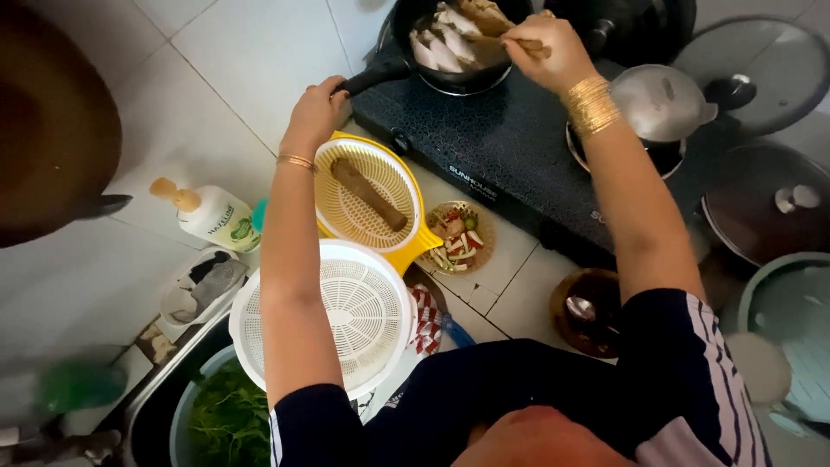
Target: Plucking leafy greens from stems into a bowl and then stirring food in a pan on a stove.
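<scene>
Left hand [318, 111] grips the pan handle [373, 76]. Right hand [546, 52] holds a wooden spatula [484, 19] in the pan [458, 43] of white pieces, on the dark stove [510, 147], beside a yellow colander [367, 195].

Both arms extended forward from dark sleeves, elbows nearly straight. Left hand [316, 112] palm down, fingers curled shut in a grip, thin bangle on wrist. Right hand [546, 50] reaching further ahead, fingers pinched closed around a held tool, wrist bent slightly down, stack of gold bangles on forearm. Hands well apart
</scene>
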